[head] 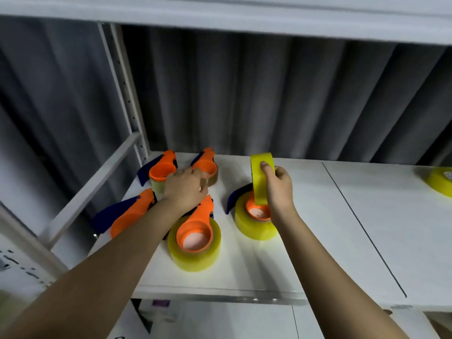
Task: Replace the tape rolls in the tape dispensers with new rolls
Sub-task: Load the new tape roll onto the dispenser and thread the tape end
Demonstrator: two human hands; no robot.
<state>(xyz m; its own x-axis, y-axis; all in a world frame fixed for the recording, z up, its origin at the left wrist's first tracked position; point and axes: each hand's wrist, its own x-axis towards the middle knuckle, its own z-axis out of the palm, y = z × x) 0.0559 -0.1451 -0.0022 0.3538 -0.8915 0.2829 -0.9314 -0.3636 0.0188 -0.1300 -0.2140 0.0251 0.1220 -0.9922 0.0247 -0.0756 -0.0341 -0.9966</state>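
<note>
Overhead, a head-worn camera looks down on a white shelf backed by grey corrugated wall. Five orange-and-blue tape dispensers crowd its left part. The right hand holds a yellow tape roll upright on edge, thumb across its outer face and fingers curled behind it. That roll stands directly above a dispenser carrying a full yellow roll. The left hand reaches to the rear dispenser, whose roll looks thin and brownish; its fingers curl at that roll, though the exact grip cannot be told through blur. Under the left forearm lies another loaded dispenser, with two more dispensers toward the shelf's left edge. To the right, past a seam, the shelf surface is bare as far as a spare yellow roll at the frame edge. An upper shelf hangs low overhead.
</note>
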